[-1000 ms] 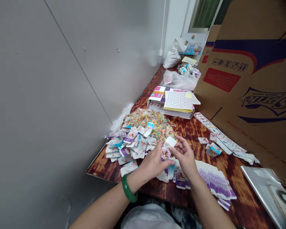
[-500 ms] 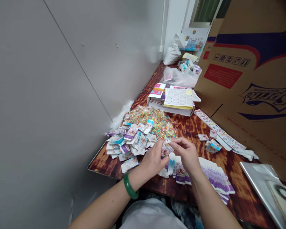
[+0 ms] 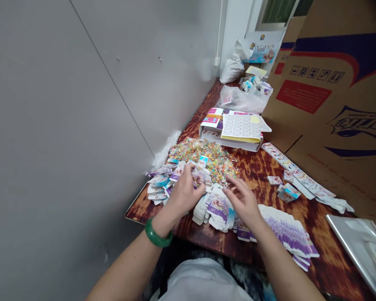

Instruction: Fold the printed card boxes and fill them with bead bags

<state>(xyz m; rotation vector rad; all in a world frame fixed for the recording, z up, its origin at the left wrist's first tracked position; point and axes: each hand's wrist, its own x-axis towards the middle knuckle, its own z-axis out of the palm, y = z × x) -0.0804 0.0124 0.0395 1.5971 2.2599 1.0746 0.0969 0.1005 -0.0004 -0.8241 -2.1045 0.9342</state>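
My left hand (image 3: 182, 193), with a green bangle on the wrist, is curled around a small purple-and-white printed packet (image 3: 198, 177) at the edge of a loose pile of similar packets (image 3: 161, 182). My right hand (image 3: 242, 200) hovers with fingers spread just right of a short stack of flat purple-and-white cards (image 3: 217, 207) and holds nothing. A heap of small colourful pieces in clear wrap (image 3: 211, 153) lies just beyond both hands on the wooden table (image 3: 257, 167).
A fanned row of flat purple cartons (image 3: 290, 234) runs to the right of my right hand. A white box with printed sheets (image 3: 238, 134) sits further back, with plastic bags (image 3: 242, 98) behind it. A big cardboard carton (image 3: 332, 108) walls the right side; a grey wall is at left.
My hands, which were together on one small packet, have parted. The left hand moved left to the loose pile with a packet in it; the right hand let go and opened over the stack.
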